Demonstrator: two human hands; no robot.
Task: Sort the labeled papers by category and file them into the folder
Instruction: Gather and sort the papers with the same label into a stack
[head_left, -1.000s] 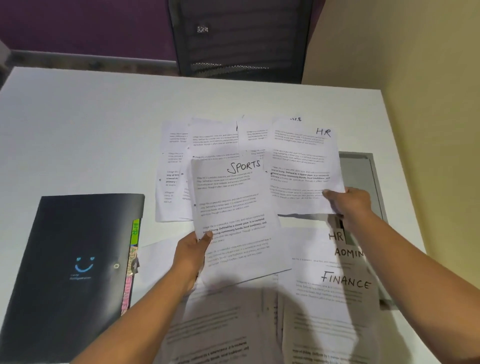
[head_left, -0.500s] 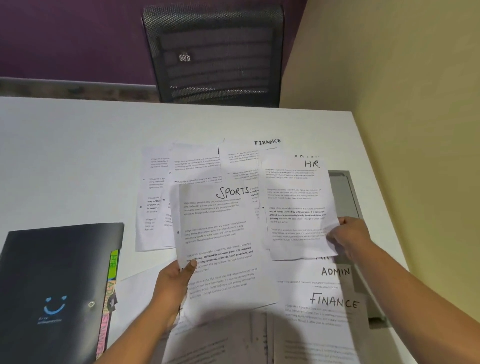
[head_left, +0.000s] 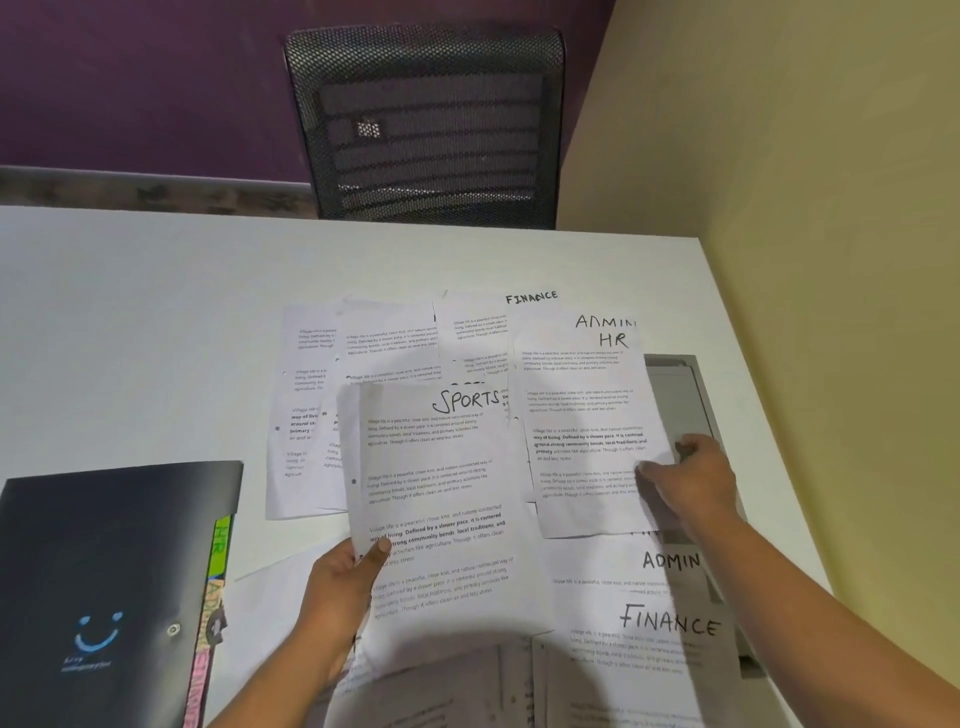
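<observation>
White table (head_left: 130, 312) wide left of papers (head_left: 395, 353)

One view, head-worn, wide-angle. Sits above the near edge of the table (head_left: 156, 322), faces forward and steeply down. Close range: both forearms enter from the bottom, left hand (head_left: 340, 587) low centre holding the SPORTS sheet (head_left: 441, 493), right hand (head_left: 693, 480) mid-right pinching the HR sheet (head_left: 582, 415). Far table edge crosses the upper third, with the chair (head_left: 426, 130) behind it, top centre. Yellow wall (head_left: 805, 182) fills the right side.
</observation>
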